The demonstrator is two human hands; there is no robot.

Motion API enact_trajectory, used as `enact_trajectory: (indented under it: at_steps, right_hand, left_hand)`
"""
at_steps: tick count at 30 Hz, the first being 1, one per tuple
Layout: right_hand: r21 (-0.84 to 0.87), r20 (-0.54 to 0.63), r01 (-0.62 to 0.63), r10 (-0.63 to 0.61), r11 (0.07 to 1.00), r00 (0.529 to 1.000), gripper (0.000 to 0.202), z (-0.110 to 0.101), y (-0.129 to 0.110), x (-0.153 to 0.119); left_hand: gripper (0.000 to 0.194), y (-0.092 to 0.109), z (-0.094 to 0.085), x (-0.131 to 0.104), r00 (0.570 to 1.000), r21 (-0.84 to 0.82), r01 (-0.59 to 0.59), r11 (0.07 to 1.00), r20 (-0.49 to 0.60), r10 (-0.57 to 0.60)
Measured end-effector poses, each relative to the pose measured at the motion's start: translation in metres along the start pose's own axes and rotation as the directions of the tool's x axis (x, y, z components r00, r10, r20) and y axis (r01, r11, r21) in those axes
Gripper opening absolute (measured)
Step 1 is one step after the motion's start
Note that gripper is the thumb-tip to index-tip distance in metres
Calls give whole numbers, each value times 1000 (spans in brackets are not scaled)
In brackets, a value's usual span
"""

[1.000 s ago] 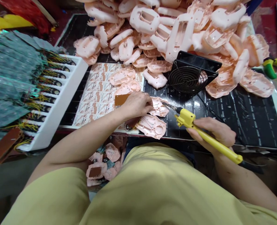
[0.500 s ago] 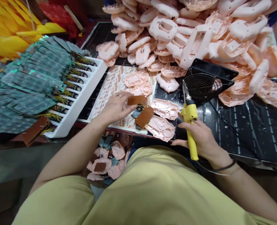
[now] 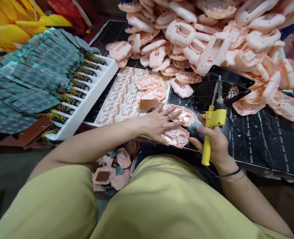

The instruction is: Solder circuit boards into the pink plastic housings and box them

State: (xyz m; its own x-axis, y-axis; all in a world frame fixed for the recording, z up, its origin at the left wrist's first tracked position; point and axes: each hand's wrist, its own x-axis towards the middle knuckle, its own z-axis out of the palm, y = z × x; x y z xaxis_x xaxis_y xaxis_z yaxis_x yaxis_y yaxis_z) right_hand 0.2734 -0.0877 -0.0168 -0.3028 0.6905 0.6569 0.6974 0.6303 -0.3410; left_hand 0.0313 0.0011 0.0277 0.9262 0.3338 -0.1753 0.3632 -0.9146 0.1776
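My left hand (image 3: 160,124) lies flat with fingers spread over two pink plastic shells (image 3: 178,136) at the near edge of the work mat. A brown circuit board (image 3: 149,104) sits just beyond its fingers. My right hand (image 3: 213,142) grips a yellow soldering iron (image 3: 211,127) by its handle, tip pointing up and away toward the black fan (image 3: 215,88). The iron's tip is off the shells.
A big heap of pink plastic shells (image 3: 211,36) fills the back of the table. A white tray (image 3: 87,96) with wired parts and green circuit boards (image 3: 27,83) stands at the left. Finished pink pieces (image 3: 112,167) lie below the table edge. Black mat (image 3: 268,132) at right.
My left hand moved right from the brown boards onto the two pink shells. My right hand shifted the soldering iron right, tip still raised.
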Motion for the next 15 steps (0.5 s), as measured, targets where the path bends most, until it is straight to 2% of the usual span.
enact_trajectory:
  at_steps: [2, 4, 7, 9, 11, 12, 13, 15]
  right_hand:
    - [-11, -1, -14, 14, 1000, 1000, 45, -2, 1, -3]
    - [-27, 1, -17, 17, 999, 1000, 42, -1, 3, -5]
    - [-57, 3, 13, -13, 998, 1000, 38, 2, 6, -3]
    - [-67, -3, 39, -39, 997, 999, 36, 3, 6, 4]
    - [-70, -6, 69, -70, 995, 998, 35, 1, 7, 16]
    - [-64, 0, 84, -84, 994, 996, 34, 0, 7, 23]
    - [-53, 13, 100, -99, 994, 995, 32, -1, 9, 32]
    - [-16, 69, 125, -124, 992, 990, 29, 1, 14, 50]
  left_hand:
    - [94, 9, 3, -1, 999, 9, -7, 1000, 32, 7]
    - [90, 17, 5, -7, 1000, -2, 10, 1000, 18, -10]
    - [86, 15, 0, -17, 994, -89, 59, 994, -92, -67]
    - [68, -1, -10, -22, 952, -154, 184, 971, -219, -215]
    - [43, -27, -21, -25, 854, -173, 383, 907, -308, -419]
    - [36, -41, -24, -25, 815, -159, 468, 869, -303, -494]
    - [32, -54, -27, -25, 800, -130, 523, 842, -266, -538]
    - [30, -72, -27, -23, 818, -57, 551, 832, -157, -553]
